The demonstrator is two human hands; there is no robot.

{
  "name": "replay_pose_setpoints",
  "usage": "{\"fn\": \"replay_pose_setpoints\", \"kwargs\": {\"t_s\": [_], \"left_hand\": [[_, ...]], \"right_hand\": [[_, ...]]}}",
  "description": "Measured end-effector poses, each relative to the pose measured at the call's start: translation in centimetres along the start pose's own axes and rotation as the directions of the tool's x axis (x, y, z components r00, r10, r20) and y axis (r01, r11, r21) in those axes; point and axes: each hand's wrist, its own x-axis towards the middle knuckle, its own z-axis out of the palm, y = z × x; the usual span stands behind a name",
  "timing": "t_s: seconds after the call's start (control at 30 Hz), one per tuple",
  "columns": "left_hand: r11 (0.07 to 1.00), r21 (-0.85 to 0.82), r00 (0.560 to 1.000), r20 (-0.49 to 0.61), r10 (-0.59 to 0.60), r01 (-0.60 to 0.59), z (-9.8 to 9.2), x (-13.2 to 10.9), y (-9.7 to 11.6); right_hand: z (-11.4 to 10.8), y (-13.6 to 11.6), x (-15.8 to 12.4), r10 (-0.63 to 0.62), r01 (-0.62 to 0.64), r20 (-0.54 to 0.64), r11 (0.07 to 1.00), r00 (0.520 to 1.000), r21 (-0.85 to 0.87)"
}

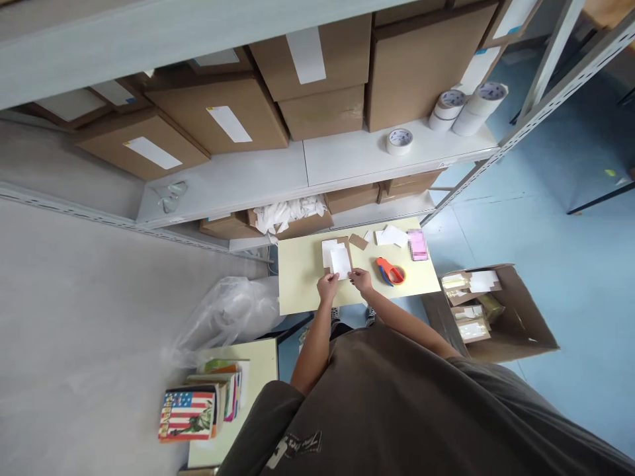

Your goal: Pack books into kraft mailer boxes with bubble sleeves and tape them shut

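Pale yellow table sits below the shelving. Your left hand and right hand, close together, pinch the white sheet at its near edge. Tape dispenser lies just right; bare tabletop left.

We see thin, matt paper in the white sheet, lying on a cardboard piece of dull, rough brown. Our table looks smooth and matt, like pale laminate. At its right, the tape dispenser is glossy red plastic. The far shelf is grey painted metal under matt cardboard boxes. At near left, a crinkled clear plastic bag shines.
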Motion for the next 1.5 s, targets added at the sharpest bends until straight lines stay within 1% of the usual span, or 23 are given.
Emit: {"fn": "replay_pose_setpoints", "kwargs": {"t_s": [0.13,0.23,0.43,0.57,0.7,0.8,0.87,1.1,1.3,1.37,1.47,1.5], "left_hand": [[0.993,0.118,0.999,0.017,-0.031,0.029,1.2,0.3,0.5],[0.98,0.194,0.999,0.026,-0.044,0.038,1.6,0.7,0.8],[0.96,0.271,0.994,0.05,-0.095,0.078,1.7,1.6,1.1],[0.951,0.297,0.99,0.077,-0.118,0.09,1.8,2.1,1.2],[0.945,0.319,0.991,0.083,-0.1,0.069,1.8,2.3,1.0],[0.939,0.34,0.992,0.085,-0.091,0.057,1.9,2.4,0.9],[0.935,0.35,0.992,0.088,-0.089,0.053,1.9,2.5,0.8],[0.93,0.366,0.992,0.105,-0.066,0.023,1.8,2.5,0.9],[0.903,0.429,0.986,0.162,-0.044,-0.03,1.6,3.1,1.0],[0.879,0.476,0.985,0.162,-0.052,-0.032,1.2,3.5,0.8],[0.844,0.537,0.981,0.164,-0.1,-0.004,0.2,4.0,0.4],[0.836,0.549,0.98,0.176,-0.093,-0.02,-0.1,4.0,0.3]], "right_hand": [[-0.5,0.7,1.3,-0.092,0.064,-0.112,0.971,0.989,-0.23],[-0.4,1.0,1.8,-0.128,0.081,-0.14,0.949,0.982,-0.306],[0.3,1.2,2.3,-0.152,0.081,-0.177,0.932,0.972,-0.353],[0.6,1.5,2.5,-0.12,0.03,-0.212,0.923,0.97,-0.383],[0.9,1.9,2.7,-0.109,0.012,-0.219,0.916,0.97,-0.402],[1.1,2.0,2.7,-0.12,0.002,-0.251,0.905,0.96,-0.426],[1.2,1.9,2.7,-0.119,-0.011,-0.272,0.9,0.955,-0.436],[1.2,1.5,2.6,-0.1,-0.044,-0.289,0.891,0.952,-0.452],[1.0,2.1,2.8,-0.131,-0.055,-0.286,0.826,0.949,-0.561],[0.8,2.4,2.7,-0.13,-0.067,-0.277,0.795,0.952,-0.603],[0.8,2.6,2.5,-0.116,-0.087,-0.255,0.743,0.96,-0.664],[0.9,2.5,2.5,-0.129,-0.075,-0.241,0.722,0.962,-0.688]]}}
